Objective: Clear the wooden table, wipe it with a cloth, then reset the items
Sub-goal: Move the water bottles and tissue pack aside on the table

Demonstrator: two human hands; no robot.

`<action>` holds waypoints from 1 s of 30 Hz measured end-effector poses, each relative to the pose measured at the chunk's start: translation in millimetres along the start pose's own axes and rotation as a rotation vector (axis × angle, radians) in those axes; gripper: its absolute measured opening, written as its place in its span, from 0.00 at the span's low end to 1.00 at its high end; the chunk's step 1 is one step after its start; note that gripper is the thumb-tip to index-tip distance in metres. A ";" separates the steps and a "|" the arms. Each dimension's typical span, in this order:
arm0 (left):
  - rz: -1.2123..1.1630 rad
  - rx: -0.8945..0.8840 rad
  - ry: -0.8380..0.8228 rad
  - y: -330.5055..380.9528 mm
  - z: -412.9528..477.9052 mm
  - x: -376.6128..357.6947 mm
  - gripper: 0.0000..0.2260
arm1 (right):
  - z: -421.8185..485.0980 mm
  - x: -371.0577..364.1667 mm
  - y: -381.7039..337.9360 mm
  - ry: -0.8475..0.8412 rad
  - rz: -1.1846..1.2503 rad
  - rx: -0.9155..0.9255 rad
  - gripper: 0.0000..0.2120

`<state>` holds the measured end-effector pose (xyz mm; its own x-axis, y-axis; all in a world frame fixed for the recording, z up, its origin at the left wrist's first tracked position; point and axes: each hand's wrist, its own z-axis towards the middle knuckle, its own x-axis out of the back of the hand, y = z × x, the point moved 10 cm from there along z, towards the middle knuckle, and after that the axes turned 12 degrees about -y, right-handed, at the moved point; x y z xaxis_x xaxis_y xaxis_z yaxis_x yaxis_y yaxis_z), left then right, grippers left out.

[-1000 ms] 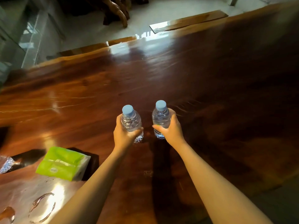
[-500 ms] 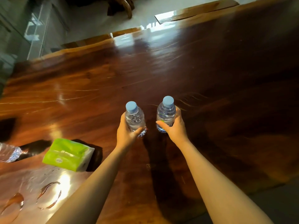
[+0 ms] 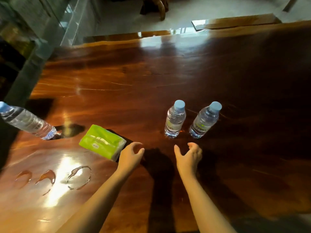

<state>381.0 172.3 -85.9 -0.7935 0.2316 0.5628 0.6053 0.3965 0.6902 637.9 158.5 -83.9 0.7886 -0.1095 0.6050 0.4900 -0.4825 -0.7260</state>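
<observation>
Two small clear water bottles with light blue caps stand upright side by side on the dark wooden table (image 3: 151,81): the left bottle (image 3: 175,120) and the right bottle (image 3: 204,121). My left hand (image 3: 131,156) and my right hand (image 3: 189,156) hover just in front of them, both open with curled fingers and empty. A green tissue pack (image 3: 102,142) lies right beside my left hand. A third water bottle (image 3: 27,122) stands at the far left of the table.
Three wet ring marks (image 3: 53,178) glisten on the table near its front left. Beyond the table's far edge lie a pale floor, a long wooden bench (image 3: 235,21) and a carved wooden piece. A glass partition (image 3: 50,22) rises at the back left.
Both hands have let go of the two bottles and drawn back towards me. The bottles now stand free on the table. The view has swung left, showing more of the third bottle.
</observation>
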 end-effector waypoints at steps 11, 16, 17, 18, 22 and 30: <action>-0.286 0.250 0.089 -142.3 -28.2 148.9 0.10 | -72.0 -176.6 -123.8 -0.458 -0.563 0.168 0.32; -0.276 0.334 0.177 -191.3 -16.6 212.4 0.28 | -81.9 -242.1 -160.5 -0.593 -0.683 0.237 0.50; -0.290 0.342 0.217 -198.7 -15.1 225.8 0.30 | -81.3 -252.8 -164.1 -0.609 -0.713 0.245 0.53; -0.310 0.327 0.263 -204.4 -12.7 239.4 0.30 | -80.4 -262.2 -166.3 -0.622 -0.749 0.249 0.55; -0.459 0.152 0.421 -211.8 -0.8 288.8 0.29 | -73.3 -283.3 -169.6 -0.611 -0.833 0.244 0.57; -0.559 -0.070 0.391 -214.7 50.1 324.0 0.39 | -62.3 -293.0 -172.4 -0.591 -0.878 0.252 0.54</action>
<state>-9.2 206.7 -74.4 -0.9147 -0.3343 0.2272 0.1247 0.3012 0.9454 299.2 219.6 -115.6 0.1473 0.6544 0.7416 0.9789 0.0111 -0.2043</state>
